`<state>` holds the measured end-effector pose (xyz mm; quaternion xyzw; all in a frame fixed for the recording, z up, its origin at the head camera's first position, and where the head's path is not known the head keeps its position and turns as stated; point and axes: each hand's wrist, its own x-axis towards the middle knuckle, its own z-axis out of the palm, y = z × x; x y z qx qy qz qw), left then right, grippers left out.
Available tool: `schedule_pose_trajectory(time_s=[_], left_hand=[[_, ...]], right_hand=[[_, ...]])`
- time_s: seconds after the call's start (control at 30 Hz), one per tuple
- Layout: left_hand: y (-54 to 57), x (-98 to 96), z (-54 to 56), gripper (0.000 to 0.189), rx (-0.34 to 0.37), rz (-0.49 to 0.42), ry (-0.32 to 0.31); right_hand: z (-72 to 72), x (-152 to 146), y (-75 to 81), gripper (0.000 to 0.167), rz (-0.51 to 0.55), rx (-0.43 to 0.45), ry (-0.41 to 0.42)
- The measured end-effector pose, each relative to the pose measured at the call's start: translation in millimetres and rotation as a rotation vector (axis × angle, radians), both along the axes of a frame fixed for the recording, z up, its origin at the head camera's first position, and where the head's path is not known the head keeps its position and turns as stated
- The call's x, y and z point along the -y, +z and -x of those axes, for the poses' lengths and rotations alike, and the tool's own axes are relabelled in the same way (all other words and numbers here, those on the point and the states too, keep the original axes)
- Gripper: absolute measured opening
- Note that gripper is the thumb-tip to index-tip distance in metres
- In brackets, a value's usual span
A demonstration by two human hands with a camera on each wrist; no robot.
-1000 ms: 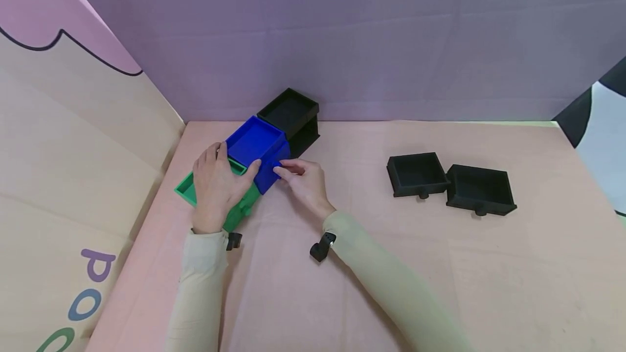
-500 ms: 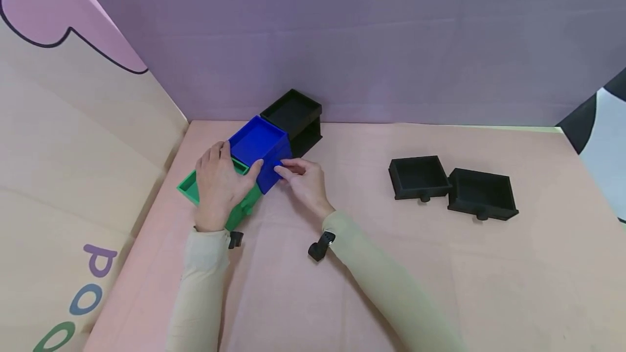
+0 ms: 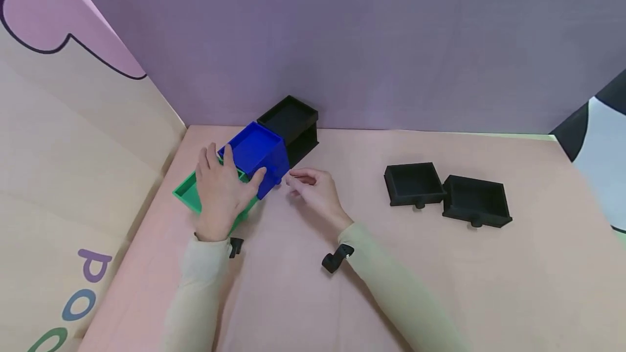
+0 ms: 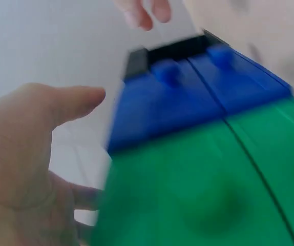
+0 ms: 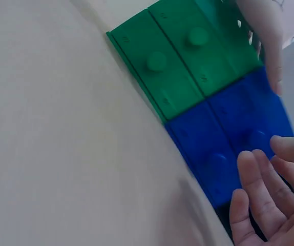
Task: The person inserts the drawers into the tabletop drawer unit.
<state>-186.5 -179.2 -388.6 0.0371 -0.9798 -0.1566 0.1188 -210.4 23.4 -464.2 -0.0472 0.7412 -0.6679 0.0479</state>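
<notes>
A blue two-drawer box (image 3: pixel 255 150) stands between a green one (image 3: pixel 186 192) and a black open-fronted frame (image 3: pixel 288 117). Both blue drawer fronts lie flush, their round knobs (image 4: pixel 167 73) facing out; the green fronts also sit flush, with knobs (image 5: pixel 156 61). My left hand (image 3: pixel 217 200), fingers spread and holding nothing, is over the green box and the blue box's near edge. In the left wrist view its thumb is apart from the blue side. My right hand (image 3: pixel 319 195) hovers just off the blue fronts, fingers loosely bent, nothing between them.
Two black drawers (image 3: pixel 413 182) (image 3: pixel 476 199) with small knobs lie side by side on the pink cloth (image 3: pixel 342 276) at the right. A purple-grey backdrop (image 3: pixel 352 48) rises behind the boxes, and a printed cream panel (image 3: pixel 73 140) stands at the left.
My right hand has let go of the upper blue knob and drawn back to the right. My left hand has loosened, its fingers spreading over the boxes.
</notes>
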Motion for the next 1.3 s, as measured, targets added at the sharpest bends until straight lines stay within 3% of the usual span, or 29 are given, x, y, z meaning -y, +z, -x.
schedule_pose_trajectory(time_s=[0.07,0.17,0.37,0.5,0.63,0.93,1.17,1.3], left_hand=[[3.4,-9.1,0.3,0.096,-0.022,-0.020,-0.005],[7.8,-23.2,10.1,0.094,-0.053,-0.059,-0.024],[8.2,-46.4,52.9,0.093,0.015,-0.092,-0.073],[7.5,-54.4,77.7,0.096,0.049,-0.103,-0.040],[4.9,-53.2,92.8,0.100,0.065,-0.093,0.015],[5.3,-48.0,104.1,0.102,0.155,-0.097,-0.032],[-1.3,-46.1,106.0,0.102,0.060,-0.089,-0.062],[-2.9,-47.5,107.6,0.102,0.042,-0.075,-0.068]], right_hand=[[-5.5,-12.4,2.7,0.033,-0.020,0.001,0.005],[-13.0,-37.4,10.4,0.036,-0.051,0.006,0.012],[-30.1,-102.3,19.8,0.037,-0.177,-0.016,-0.045],[-41.3,-135.6,21.6,0.038,-0.202,-0.018,-0.105],[-53.1,-159.4,19.9,0.039,-0.208,-0.005,-0.151],[-67.5,-199.6,11.5,0.046,-0.215,0.043,-0.280],[-68.2,-214.9,5.2,0.049,-0.212,0.077,-0.332],[-66.8,-218.4,1.2,0.051,-0.255,0.099,-0.355]])
